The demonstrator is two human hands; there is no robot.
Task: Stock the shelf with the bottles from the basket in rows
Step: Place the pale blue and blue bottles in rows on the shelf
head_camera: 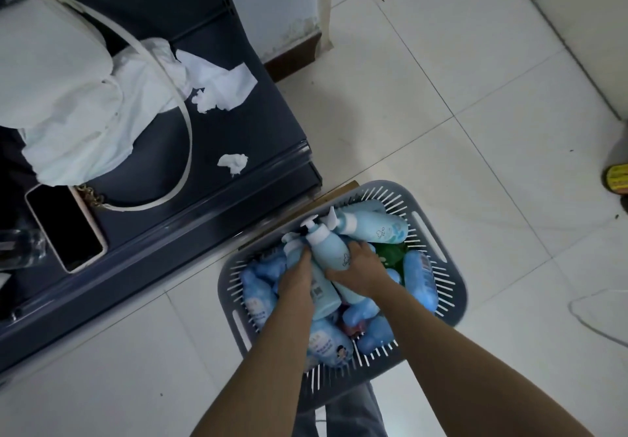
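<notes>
Left: the dark shelf (204, 198) carries a white handbag (61, 96), a phone (64, 229) and crumpled tissue (232, 162). No bottles show on the visible part.

Right of it, on the floor, the grey basket (458, 287) holds blue bottles (258, 297) heaped on their sides.

The left hand (297, 280) and right hand (360, 271) flank the topmost pump bottle (326, 259). Each grip is curled against it, probably to lift it clear of the heap.

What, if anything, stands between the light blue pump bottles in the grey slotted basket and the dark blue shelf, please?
Nothing visible in between, but the dark blue metal shelf is cluttered: a white strapped handbag, a black-screened phone and crumpled white tissues lie on it. The left hand and right hand grip light blue pump bottles.
</notes>
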